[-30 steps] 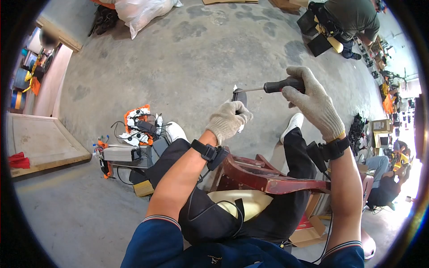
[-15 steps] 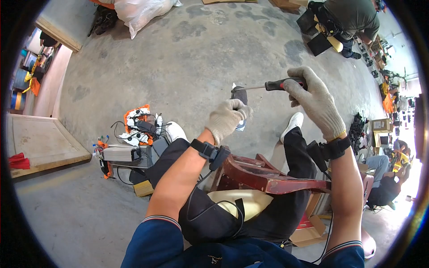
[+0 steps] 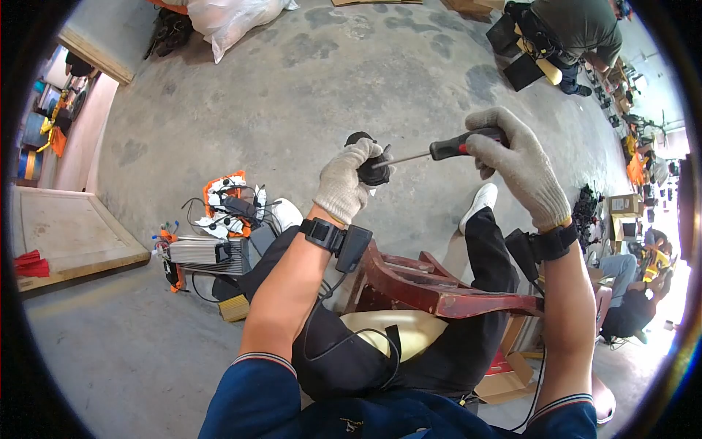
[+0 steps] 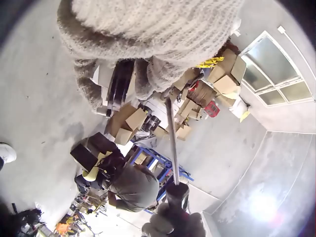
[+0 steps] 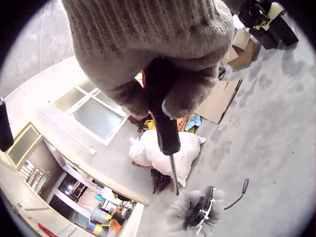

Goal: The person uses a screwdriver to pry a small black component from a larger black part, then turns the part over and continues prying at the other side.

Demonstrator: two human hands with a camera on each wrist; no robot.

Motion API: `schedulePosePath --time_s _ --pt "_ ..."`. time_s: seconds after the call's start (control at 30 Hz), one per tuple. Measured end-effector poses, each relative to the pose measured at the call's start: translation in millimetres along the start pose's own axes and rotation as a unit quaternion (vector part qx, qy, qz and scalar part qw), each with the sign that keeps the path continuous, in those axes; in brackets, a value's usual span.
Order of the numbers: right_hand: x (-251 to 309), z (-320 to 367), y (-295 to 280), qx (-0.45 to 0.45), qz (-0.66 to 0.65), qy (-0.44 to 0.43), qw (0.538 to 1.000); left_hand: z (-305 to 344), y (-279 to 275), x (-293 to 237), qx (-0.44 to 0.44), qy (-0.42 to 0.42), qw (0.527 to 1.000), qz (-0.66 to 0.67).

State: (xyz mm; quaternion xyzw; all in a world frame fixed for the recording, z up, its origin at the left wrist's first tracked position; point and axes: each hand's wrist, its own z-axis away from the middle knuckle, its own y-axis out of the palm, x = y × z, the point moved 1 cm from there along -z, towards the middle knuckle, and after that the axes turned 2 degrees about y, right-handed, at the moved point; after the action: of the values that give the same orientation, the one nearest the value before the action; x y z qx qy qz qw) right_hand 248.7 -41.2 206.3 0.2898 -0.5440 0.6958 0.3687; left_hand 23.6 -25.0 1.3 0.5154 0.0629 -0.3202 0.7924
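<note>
In a knitted glove, my left hand [image 3: 342, 183] holds a small black part [image 3: 374, 172] out in front of me. The right wrist view shows a pale strip along that part [image 5: 200, 210] and a short black cable [image 5: 238, 199] sticking out beside it. My gloved right hand [image 3: 523, 168] grips a screwdriver [image 3: 450, 146] by its black and red handle. The shaft [image 3: 411, 159] points left, its tip overlapping the black part's edge in the head view. In the left wrist view, the glove hides most of the part.
A red wooden chair frame [image 3: 417, 282] stands between my legs. On the floor at left lie a finned metal box [image 3: 208, 252] and an orange-and-white bundle of wired parts [image 3: 230, 205]. A white sack [image 3: 230, 22] sits at the back. Another person [image 3: 574, 33] bends over at far right.
My left hand has moved left and turned the black part, so a rounder side now shows. The screwdriver's tip has dropped slightly and followed left; my right hand has barely shifted.
</note>
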Motion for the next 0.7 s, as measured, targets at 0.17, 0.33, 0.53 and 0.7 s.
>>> schedulePosePath --time_s 0.17,0.33,0.53,0.7 --pt "-2.1 -0.3 4.3 0.036 0.019 -0.023 0.999 0.5 5.3 3.0 -0.029 -0.010 0.999 -0.011" --pt "-2.2 0.5 5.1 0.027 0.024 -0.029 0.999 3.7 4.3 4.3 0.001 -0.022 0.999 -0.027" --pt "-0.1 2.5 4.8 0.002 0.005 -0.028 1.000 6.7 8.0 4.0 -0.003 -0.012 1.000 -0.017" --pt "-0.3 1.4 3.3 -0.001 0.005 -0.023 1.000 4.5 4.9 4.9 0.011 -0.016 1.000 0.001"
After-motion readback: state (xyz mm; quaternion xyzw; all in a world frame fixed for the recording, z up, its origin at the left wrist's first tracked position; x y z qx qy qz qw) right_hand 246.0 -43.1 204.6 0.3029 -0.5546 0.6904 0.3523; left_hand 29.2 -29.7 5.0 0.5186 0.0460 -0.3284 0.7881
